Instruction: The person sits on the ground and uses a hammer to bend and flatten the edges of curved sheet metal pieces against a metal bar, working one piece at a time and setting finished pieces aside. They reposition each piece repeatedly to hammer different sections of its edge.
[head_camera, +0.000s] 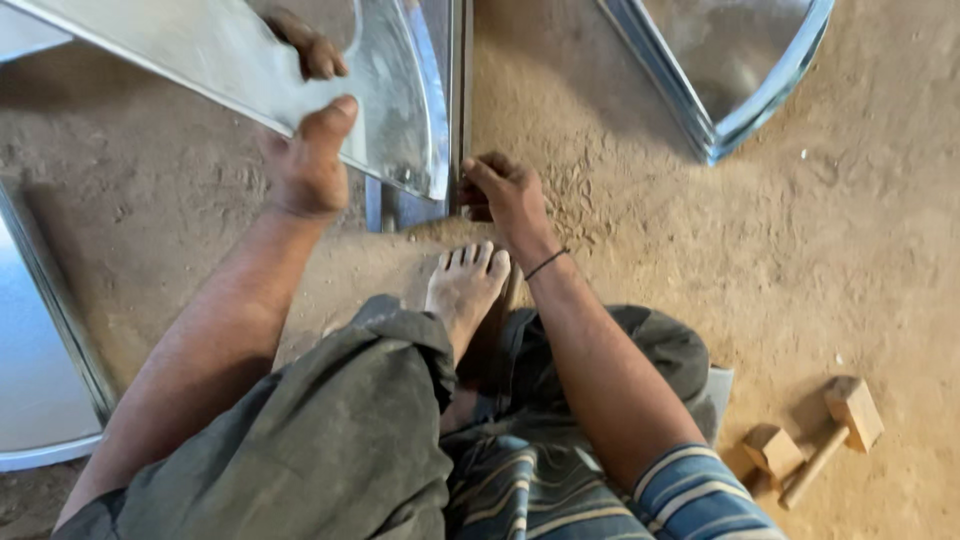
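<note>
A: What is close to the person?

B: A bare foot (466, 287) and a wooden mallet (812, 440) on the dirt floor (850, 250).

A: And the hands?

B: The right hand (508, 192) pinches the metal sheet (390, 90) at its curved corner. The left hand (312, 150) is clamped on its edge farther up, maybe to keep it steady.

Head camera, looking steeply down, close

I hold a curved, shiny sheet-metal panel (300, 75) tilted above the sandy ground, its rounded rim edge pointing down beside an upright metal strip (459, 100) that I pinch.
</note>
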